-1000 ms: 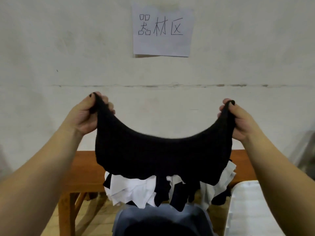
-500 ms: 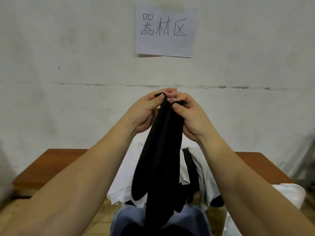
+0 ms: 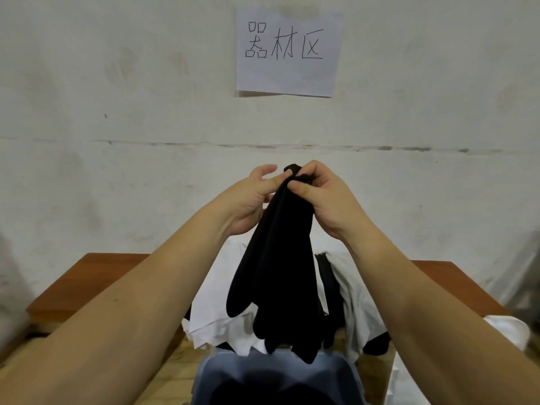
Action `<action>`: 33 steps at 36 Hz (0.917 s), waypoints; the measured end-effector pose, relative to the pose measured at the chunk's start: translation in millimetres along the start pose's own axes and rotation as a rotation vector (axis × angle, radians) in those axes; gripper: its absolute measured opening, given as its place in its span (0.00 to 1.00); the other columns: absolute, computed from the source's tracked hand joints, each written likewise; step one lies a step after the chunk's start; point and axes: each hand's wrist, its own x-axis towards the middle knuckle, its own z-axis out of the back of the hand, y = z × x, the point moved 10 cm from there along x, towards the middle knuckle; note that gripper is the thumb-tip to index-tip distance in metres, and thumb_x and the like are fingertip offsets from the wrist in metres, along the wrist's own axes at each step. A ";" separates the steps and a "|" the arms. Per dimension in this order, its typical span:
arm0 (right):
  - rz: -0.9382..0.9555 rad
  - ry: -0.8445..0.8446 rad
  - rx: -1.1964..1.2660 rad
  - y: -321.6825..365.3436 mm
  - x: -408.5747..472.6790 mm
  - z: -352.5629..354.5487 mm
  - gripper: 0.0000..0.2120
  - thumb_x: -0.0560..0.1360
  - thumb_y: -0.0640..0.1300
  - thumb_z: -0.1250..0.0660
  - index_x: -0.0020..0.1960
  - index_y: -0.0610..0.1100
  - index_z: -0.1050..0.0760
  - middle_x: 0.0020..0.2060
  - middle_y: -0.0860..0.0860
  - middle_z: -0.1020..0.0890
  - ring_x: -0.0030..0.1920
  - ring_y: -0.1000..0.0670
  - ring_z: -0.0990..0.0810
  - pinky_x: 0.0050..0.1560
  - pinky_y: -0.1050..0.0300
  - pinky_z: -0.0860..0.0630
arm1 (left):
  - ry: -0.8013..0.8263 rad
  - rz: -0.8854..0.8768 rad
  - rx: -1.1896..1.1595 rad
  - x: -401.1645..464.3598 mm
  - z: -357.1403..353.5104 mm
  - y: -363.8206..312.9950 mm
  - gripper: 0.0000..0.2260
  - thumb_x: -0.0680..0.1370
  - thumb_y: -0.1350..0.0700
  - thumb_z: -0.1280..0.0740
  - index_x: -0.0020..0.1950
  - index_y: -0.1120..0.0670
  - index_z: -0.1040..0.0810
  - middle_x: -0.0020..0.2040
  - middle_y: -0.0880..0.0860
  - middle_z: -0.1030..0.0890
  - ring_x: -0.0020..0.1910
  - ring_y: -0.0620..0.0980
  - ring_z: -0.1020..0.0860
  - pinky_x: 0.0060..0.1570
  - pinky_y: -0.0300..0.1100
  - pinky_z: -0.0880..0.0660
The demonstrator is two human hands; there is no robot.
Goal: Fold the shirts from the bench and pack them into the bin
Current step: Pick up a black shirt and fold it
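The black shirt (image 3: 277, 276) hangs doubled lengthwise from the fingertips, its lower end dangling just above the blue bin (image 3: 277, 378). A second ago it was stretched wide between two separated hands; now both top corners meet in one bunch. The right hand (image 3: 327, 200) pinches that bunch between thumb and curled fingers, while the left hand (image 3: 248, 203) touches the cloth from beside it, fingers loosening, so the grip seems to be passing to the right. Behind the fingers, more white and black shirts (image 3: 216, 302) lie heaped on the bench (image 3: 87, 282). The first fold looks done; another fold likely remains before packing.
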 end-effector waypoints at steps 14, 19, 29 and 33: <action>-0.019 -0.176 -0.161 4.0 3.5 37.9 0.11 0.75 0.37 0.29 0.38 0.47 0.27 0.37 0.51 0.20 0.40 0.50 0.21 0.46 0.55 0.24 | -0.004 0.061 1.041 -42.5 38.4 40.9 0.06 0.75 0.49 0.29 0.50 0.48 0.21 0.44 0.47 0.17 0.47 0.48 0.18 0.45 0.42 0.23; -0.058 -0.168 -0.126 1.3 -3.1 55.1 0.10 0.76 0.37 0.29 0.39 0.46 0.28 0.37 0.50 0.19 0.40 0.50 0.19 0.47 0.55 0.22 | -0.202 0.016 0.893 -47.9 73.5 20.6 0.05 0.76 0.49 0.30 0.45 0.49 0.18 0.42 0.49 0.16 0.45 0.49 0.18 0.47 0.44 0.25; -0.086 -0.151 -0.203 -3.2 -13.2 86.8 0.10 0.77 0.36 0.32 0.40 0.45 0.29 0.33 0.55 0.20 0.35 0.56 0.21 0.45 0.61 0.24 | -0.275 -0.093 0.977 -44.9 82.6 -17.3 0.03 0.79 0.51 0.32 0.49 0.46 0.18 0.42 0.46 0.16 0.39 0.44 0.18 0.35 0.28 0.30; -0.122 -0.135 -0.261 -11.1 -13.5 96.2 0.09 0.77 0.36 0.31 0.41 0.45 0.28 0.35 0.55 0.19 0.39 0.55 0.20 0.49 0.60 0.23 | -0.204 -0.073 1.172 -43.0 81.1 -30.1 0.02 0.78 0.52 0.31 0.48 0.45 0.20 0.44 0.42 0.18 0.42 0.39 0.21 0.41 0.33 0.32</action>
